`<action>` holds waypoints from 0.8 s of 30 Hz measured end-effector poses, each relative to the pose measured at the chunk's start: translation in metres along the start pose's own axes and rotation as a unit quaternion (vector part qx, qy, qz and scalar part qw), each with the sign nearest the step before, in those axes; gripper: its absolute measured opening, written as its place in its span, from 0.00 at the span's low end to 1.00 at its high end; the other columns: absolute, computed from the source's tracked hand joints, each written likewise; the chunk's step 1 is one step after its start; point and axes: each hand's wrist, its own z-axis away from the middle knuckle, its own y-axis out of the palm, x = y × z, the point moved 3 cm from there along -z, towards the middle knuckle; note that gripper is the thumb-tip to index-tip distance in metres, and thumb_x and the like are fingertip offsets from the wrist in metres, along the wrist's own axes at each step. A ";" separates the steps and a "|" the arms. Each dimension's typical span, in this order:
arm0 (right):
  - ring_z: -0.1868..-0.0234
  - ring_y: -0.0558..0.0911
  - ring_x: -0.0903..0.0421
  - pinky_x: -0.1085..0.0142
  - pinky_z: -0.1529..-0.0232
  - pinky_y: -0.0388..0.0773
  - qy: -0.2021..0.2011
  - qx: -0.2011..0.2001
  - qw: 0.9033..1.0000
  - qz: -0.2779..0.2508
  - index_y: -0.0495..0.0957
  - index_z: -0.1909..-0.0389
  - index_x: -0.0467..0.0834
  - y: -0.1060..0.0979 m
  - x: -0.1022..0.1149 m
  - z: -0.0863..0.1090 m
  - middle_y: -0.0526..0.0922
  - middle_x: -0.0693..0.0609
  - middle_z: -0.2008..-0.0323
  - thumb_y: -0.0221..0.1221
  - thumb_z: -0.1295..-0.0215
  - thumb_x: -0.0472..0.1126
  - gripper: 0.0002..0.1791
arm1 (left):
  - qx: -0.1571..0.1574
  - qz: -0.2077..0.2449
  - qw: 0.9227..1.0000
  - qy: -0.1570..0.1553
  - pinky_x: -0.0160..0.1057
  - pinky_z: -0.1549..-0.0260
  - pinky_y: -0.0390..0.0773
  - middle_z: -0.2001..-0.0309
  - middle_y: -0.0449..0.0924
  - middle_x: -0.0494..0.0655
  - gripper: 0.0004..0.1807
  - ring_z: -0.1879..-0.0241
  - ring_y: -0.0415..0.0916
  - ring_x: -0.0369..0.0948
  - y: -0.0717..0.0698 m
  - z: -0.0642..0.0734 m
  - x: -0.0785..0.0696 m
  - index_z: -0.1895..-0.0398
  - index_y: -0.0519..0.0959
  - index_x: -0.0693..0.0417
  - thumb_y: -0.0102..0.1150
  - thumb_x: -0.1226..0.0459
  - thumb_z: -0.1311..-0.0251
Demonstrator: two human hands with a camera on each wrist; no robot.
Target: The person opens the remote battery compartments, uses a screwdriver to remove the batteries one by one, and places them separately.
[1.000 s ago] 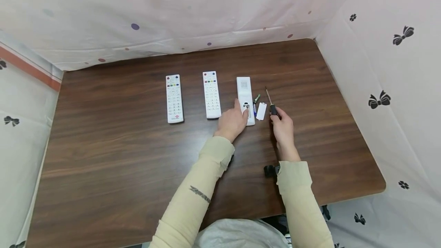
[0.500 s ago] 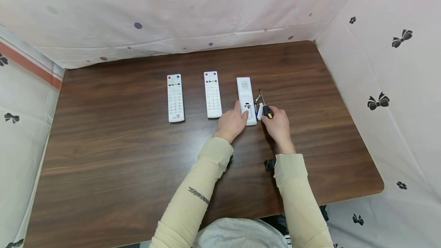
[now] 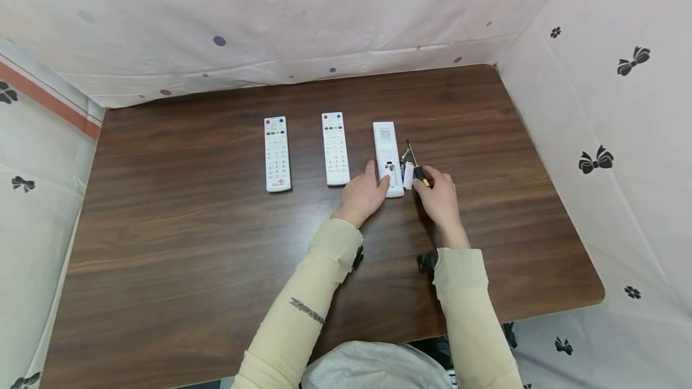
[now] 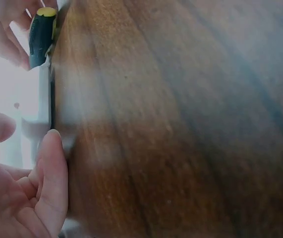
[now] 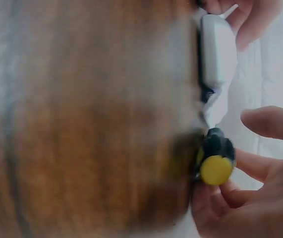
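A white remote control (image 3: 385,144) lies back side up on the wooden table, its battery bay uncovered at the near end. My left hand (image 3: 361,196) holds that end, thumb over the back and fingers at the left edge. Just right of it lies a small white battery cover (image 3: 408,180). A green battery (image 3: 405,153) shows beyond the cover; a blue one is mostly hidden. My right hand (image 3: 440,197) is beside a screwdriver (image 3: 419,175) with a black and yellow handle (image 5: 216,169). The thumb is spread away from the handle, with the other fingers behind it.
Two more white remote controls, one in the middle (image 3: 336,149) and one farther left (image 3: 278,155), lie buttons up on the table (image 3: 189,227). Patterned white cloth (image 3: 594,113) hangs close along the table's back and right edges.
My right hand has moved left with the screwdriver, bringing it beside the battery cover, then shifted slightly back right. The cover, tilted half a second ago, now lies flatter. My left hand has stayed at the remote.
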 end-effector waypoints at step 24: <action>0.38 0.58 0.52 0.53 0.42 0.56 -0.076 -0.107 0.991 -0.038 0.63 0.39 0.48 0.008 0.032 0.039 0.61 0.51 0.38 0.52 0.38 0.50 0.27 | -0.071 0.006 0.997 0.011 0.45 0.54 0.68 0.49 0.72 0.47 0.27 0.50 0.67 0.47 -0.031 0.074 0.051 0.43 0.70 0.49 0.46 0.45 0.42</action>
